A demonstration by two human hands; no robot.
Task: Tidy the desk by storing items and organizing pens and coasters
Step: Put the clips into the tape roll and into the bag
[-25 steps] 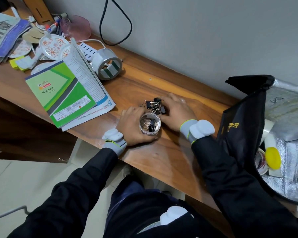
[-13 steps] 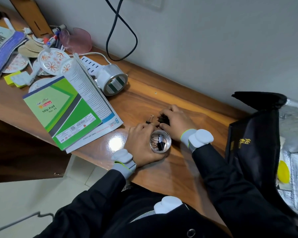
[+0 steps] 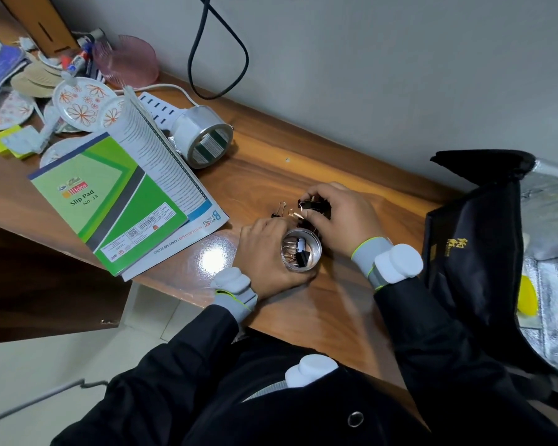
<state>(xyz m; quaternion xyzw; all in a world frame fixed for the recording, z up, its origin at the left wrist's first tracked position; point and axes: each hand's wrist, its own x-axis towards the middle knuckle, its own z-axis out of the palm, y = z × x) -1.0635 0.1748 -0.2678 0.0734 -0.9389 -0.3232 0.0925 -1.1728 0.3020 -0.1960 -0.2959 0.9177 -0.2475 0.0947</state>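
We see the left hand [image 3: 264, 252] with its grip wrapped round the small clear jar [image 3: 301, 249]. The jar is part full and upright on the surface [image 3: 271, 169], near the front edge. The right hand [image 3: 342, 214] has its grip curled over the loose binder clips [image 3: 316, 206] just behind the jar, seemingly pinching some. We can't tell how many. We judge two risks: a clip springs free mid-lift and skids off the edge, or a knuckle tips the jar.

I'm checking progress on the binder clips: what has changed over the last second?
The right hand, resting on the loose binder clips a second ago, now grips a bunch of black clips just behind the jar. The left hand still holds the jar on the desk, its contents look the same, and two small clips stay loose beside it.
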